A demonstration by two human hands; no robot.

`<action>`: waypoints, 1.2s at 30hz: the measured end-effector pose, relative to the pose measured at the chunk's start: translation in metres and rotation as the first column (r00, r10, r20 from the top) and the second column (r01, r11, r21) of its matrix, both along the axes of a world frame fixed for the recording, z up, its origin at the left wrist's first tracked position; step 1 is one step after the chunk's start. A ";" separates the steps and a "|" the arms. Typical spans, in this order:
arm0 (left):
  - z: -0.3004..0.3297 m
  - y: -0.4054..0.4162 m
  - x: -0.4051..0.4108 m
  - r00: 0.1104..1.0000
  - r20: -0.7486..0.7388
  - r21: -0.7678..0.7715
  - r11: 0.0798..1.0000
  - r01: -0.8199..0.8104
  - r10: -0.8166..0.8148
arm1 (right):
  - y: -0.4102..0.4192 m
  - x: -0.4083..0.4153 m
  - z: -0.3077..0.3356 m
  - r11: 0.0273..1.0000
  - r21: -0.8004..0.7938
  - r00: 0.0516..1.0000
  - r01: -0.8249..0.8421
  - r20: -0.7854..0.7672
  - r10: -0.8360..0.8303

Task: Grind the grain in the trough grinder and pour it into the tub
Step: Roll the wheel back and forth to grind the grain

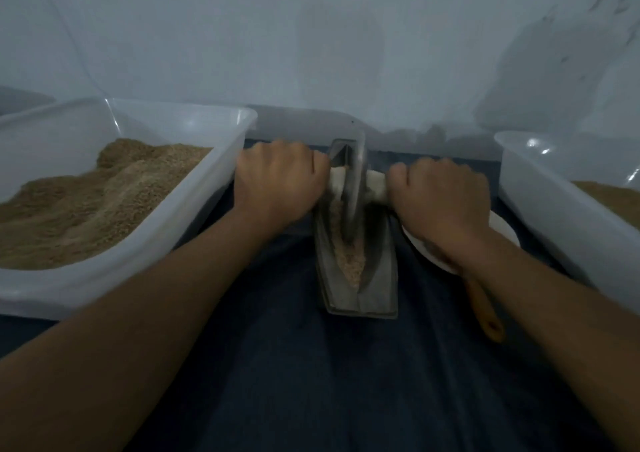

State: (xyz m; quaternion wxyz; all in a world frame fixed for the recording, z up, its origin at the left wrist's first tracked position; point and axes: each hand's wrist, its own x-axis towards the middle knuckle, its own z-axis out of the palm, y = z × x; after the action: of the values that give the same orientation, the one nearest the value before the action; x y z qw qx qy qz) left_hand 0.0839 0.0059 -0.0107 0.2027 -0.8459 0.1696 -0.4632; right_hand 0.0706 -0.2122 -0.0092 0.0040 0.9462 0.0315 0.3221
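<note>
Flanking the two grips, a translucent tub of ground grain lies outside the left hand, a second tub outside the right hand. Between them, on dark cloth, the trough grinder holds grain. Each hand is clenched round one handle end of the wheel.

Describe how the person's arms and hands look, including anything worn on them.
Both forearms are bare as far as the picture shows: no sleeves are in view. The left hand and the right hand wear no gloves, and no rings, watch or bracelets show on them or on the wrists. The picture is dim and slightly blurred, so small marks or fine jewellery could not be made out.
</note>
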 end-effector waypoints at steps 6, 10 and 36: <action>0.016 -0.002 0.056 0.880 -0.474 -0.104 0.991 -0.088 0.029 | -0.005 0.092 0.041 0.959 -0.178 0.840 -0.222 -0.533 0.096; 0.010 -0.003 0.055 0.874 -0.485 -0.177 0.973 -0.146 0.043 | 0.000 0.095 0.047 0.947 -0.233 0.846 -0.223 -0.529 0.069; 0.018 -0.010 0.031 0.952 -0.283 -0.079 0.986 -0.147 0.119 | -0.012 0.052 0.024 0.972 -0.174 0.921 -0.160 -0.380 0.084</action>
State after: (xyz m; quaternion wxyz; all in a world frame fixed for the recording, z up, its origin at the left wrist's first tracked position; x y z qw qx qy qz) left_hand 0.1146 -0.0042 0.0073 0.1656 -0.9210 0.1156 -0.3332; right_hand 0.1227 -0.2243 0.0151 0.0737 0.9807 0.1232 0.1328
